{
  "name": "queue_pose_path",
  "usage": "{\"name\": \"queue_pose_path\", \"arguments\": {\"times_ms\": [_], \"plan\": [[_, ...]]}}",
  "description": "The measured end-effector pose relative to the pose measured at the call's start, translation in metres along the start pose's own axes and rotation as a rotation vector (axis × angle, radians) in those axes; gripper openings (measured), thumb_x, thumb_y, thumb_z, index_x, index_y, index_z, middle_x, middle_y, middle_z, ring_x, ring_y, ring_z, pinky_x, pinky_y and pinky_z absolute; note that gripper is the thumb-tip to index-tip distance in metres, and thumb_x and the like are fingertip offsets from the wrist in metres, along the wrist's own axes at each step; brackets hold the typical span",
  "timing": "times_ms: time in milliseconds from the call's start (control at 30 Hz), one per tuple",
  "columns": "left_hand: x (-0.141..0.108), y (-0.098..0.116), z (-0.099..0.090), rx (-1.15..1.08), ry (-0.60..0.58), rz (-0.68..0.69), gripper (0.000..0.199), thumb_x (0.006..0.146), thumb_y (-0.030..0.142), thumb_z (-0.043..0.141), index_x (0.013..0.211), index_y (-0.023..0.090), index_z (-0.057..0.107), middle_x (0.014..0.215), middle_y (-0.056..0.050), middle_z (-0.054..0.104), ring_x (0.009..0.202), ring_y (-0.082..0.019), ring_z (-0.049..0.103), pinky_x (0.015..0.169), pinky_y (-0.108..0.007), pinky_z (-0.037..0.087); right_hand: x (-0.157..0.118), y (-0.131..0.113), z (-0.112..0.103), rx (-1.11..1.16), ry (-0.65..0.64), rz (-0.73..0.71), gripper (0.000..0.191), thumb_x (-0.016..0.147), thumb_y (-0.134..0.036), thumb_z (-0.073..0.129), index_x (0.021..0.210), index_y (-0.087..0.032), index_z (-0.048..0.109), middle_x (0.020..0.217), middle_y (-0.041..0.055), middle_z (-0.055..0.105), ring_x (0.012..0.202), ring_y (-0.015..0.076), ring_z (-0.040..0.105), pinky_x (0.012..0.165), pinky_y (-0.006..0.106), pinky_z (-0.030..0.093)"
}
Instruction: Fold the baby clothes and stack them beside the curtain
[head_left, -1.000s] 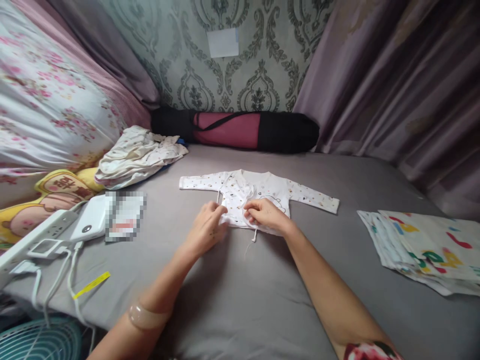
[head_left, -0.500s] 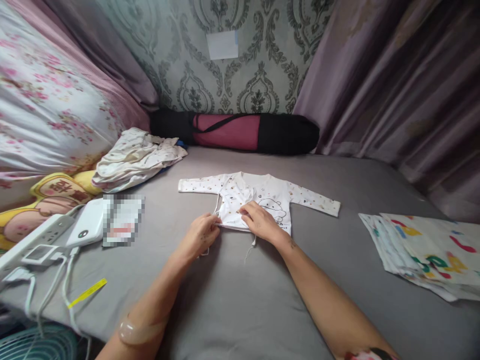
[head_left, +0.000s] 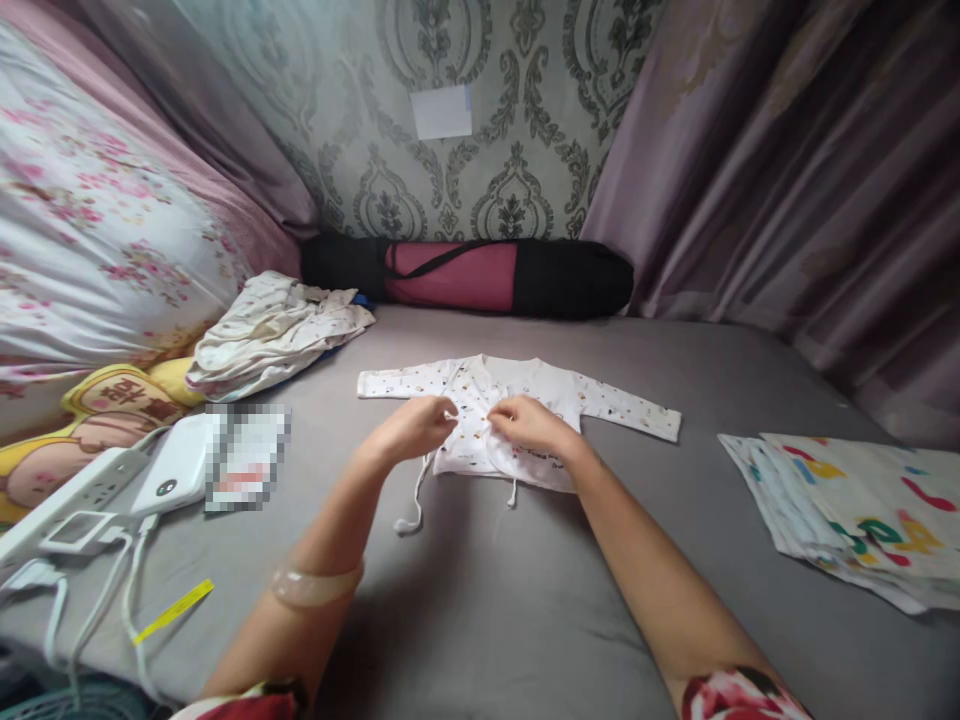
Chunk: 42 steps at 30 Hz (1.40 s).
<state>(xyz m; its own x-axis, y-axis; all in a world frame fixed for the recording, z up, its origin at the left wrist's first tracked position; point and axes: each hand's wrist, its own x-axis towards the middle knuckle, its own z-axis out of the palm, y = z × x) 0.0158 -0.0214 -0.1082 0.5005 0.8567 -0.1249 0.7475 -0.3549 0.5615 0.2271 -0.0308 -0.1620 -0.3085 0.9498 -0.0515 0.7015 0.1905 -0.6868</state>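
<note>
A white long-sleeved baby shirt with small prints lies spread out, its sleeves stretched to both sides. My left hand is closed in a pinch at the shirt's left side, below the sleeve. On the front, my right hand pinches the cloth near the overlapping flap and hides part of the printed picture. Both sets of fingertips cover what exactly they grip, cloth or tie. One white tie string trails from the left side onto the sheet, and a shorter string hangs below the hem.
Folded printed cloths lie at the right. On the left are a crumpled pile of clothes, a yellow cushion, a white power bank, a power strip with cables and a yellow strip. A black-and-pink bag lies along the wall.
Both hands have moved up the shirt: the left from the lower hem corner to the side, the right slightly higher on the front. The lower front is now more creased.
</note>
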Motion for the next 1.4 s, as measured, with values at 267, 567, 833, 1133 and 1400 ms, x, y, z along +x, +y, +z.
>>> {"name": "queue_pose_path", "arguments": {"times_ms": [267, 567, 833, 1133, 1400], "plan": [[0.077, 0.002, 0.055, -0.161, 0.518, -0.240, 0.047, 0.070, -0.003, 0.039, 0.111, 0.013, 0.056, 0.111, -0.014, 0.060, 0.106, -0.023, 0.056, 0.094, -0.036, 0.044, 0.081, 0.018, -0.027, -0.216, 0.241, 0.344, 0.019, 0.078, -0.018, 0.052, 0.079, -0.018, 0.072, 0.077, 0.0036, 0.070, 0.074, 0.0163, 0.062, 0.059, 0.022, 0.038], [0.076, -0.018, 0.090, -0.036, 0.481, -0.208, 0.060, 0.068, -0.004, 0.042, 0.126, 0.008, 0.044, 0.120, -0.017, 0.053, 0.113, -0.028, 0.047, 0.101, -0.039, 0.037, 0.118, 0.028, -0.026, -0.321, 0.010, 0.471, 0.019, 0.068, -0.020, 0.065, 0.084, -0.013, 0.071, 0.084, 0.0115, 0.070, 0.074, 0.0206, 0.065, 0.053, 0.022, 0.041], [0.073, -0.011, 0.094, 0.120, 0.378, -0.191, 0.050, 0.075, 0.000, 0.042, 0.124, 0.010, 0.046, 0.123, -0.017, 0.049, 0.115, -0.029, 0.042, 0.098, -0.040, 0.036, 0.119, 0.010, -0.031, -0.365, -0.098, 0.477, 0.026, 0.067, -0.016, 0.066, 0.092, -0.010, 0.069, 0.085, 0.0132, 0.071, 0.077, 0.0228, 0.067, 0.057, 0.024, 0.045], [0.068, -0.008, 0.092, 0.191, 0.298, -0.161, 0.052, 0.081, 0.006, 0.043, 0.131, 0.020, 0.046, 0.130, -0.017, 0.041, 0.116, -0.033, 0.038, 0.098, -0.047, 0.035, 0.098, 0.007, -0.034, -0.464, 0.063, 0.403, 0.020, 0.081, -0.017, 0.057, 0.095, -0.016, 0.071, 0.101, 0.0146, 0.070, 0.100, 0.0260, 0.064, 0.077, 0.028, 0.045], [0.073, -0.003, 0.090, 0.132, 0.405, -0.178, 0.025, 0.091, 0.021, 0.044, 0.104, 0.019, 0.064, 0.122, -0.014, 0.049, 0.111, -0.030, 0.042, 0.096, -0.042, 0.037, 0.077, 0.036, -0.045, -0.307, 0.111, 0.295, 0.021, 0.086, -0.016, 0.052, 0.092, -0.019, 0.072, 0.092, 0.0046, 0.071, 0.088, 0.0166, 0.062, 0.073, 0.022, 0.041]]}}
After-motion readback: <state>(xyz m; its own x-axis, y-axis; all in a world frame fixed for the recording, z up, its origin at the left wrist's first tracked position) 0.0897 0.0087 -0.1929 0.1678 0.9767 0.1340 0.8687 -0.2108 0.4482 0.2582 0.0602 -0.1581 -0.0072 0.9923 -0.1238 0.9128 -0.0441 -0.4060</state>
